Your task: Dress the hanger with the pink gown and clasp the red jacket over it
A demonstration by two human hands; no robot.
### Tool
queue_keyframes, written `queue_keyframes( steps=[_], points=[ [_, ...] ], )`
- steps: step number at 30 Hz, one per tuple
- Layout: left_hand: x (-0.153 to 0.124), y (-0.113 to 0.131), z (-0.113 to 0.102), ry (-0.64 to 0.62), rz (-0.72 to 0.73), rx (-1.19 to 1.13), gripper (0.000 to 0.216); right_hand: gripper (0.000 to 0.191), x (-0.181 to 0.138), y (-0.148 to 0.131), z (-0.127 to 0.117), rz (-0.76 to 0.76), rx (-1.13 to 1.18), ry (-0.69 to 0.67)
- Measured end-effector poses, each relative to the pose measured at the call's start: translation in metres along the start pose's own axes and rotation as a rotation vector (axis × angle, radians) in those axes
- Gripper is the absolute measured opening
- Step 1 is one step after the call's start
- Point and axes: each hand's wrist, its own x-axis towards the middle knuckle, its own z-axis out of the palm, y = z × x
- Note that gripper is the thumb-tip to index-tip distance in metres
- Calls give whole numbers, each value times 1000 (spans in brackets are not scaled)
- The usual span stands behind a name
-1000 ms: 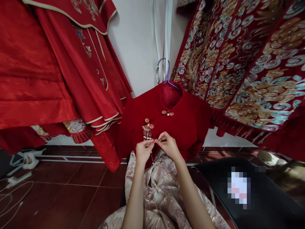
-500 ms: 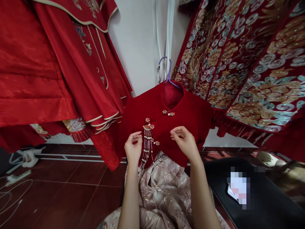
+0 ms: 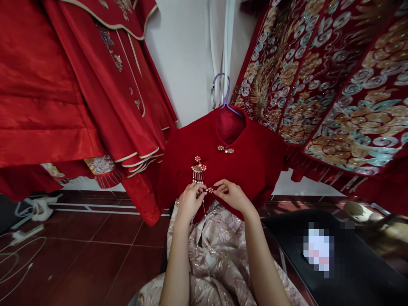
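Note:
A dark red jacket [image 3: 245, 170] with a stand collar hangs on a purple hanger [image 3: 226, 91] in front of me. At its lower front sits a beaded flower-shaped frog button [image 3: 209, 190]. My left hand [image 3: 190, 202] pinches the left end of this button, its fingers partly covering the hanging bead strands. From the other side my right hand [image 3: 232, 195] has thumb and fingertips closed at the button's right end. Above the left hand is a fan-shaped beaded tassel ornament [image 3: 198, 168]. Another frog button [image 3: 225, 149] lies fastened below the collar.
Red garments [image 3: 105, 85] hang at the left, and a heavily embroidered robe [image 3: 318, 93] at the right. Pale brocade fabric [image 3: 219, 250] covers my lap. A black seat [image 3: 287, 229] with a blurred-out item stands at the right. White cables [image 3: 24, 259] lie on the tiled floor.
Both hands have come inward and down from either side of the jacket front. They now meet at the lower frog button, fingers closed on it.

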Motion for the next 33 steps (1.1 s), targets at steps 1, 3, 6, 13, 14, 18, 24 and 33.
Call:
queue_keyframes(
  steps=[1,3,6,13,14,18,24,33],
  points=[
    [0,0,1,3,4,-8,14,19,1,1,2,-3,11,-3],
    [1,-2,2,8,7,-31,9,16,4,3,4,-17,37,-10],
    [1,-4,4,18,8,-77,8,9,5,4,6,-33,50,-3],
    [3,-6,8,0,-33,-274,8,14,7,5,9,-19,57,14],
    [4,-6,9,-1,-41,-289,8,15,7,6,9,-24,60,10],
    [4,-7,10,15,-75,-357,6,13,7,6,7,-44,69,12],
    [4,-8,11,34,-96,-405,9,13,5,3,5,-34,95,25],
    [4,3,14,108,-118,-499,15,17,4,6,-2,-8,169,2]
  ],
)
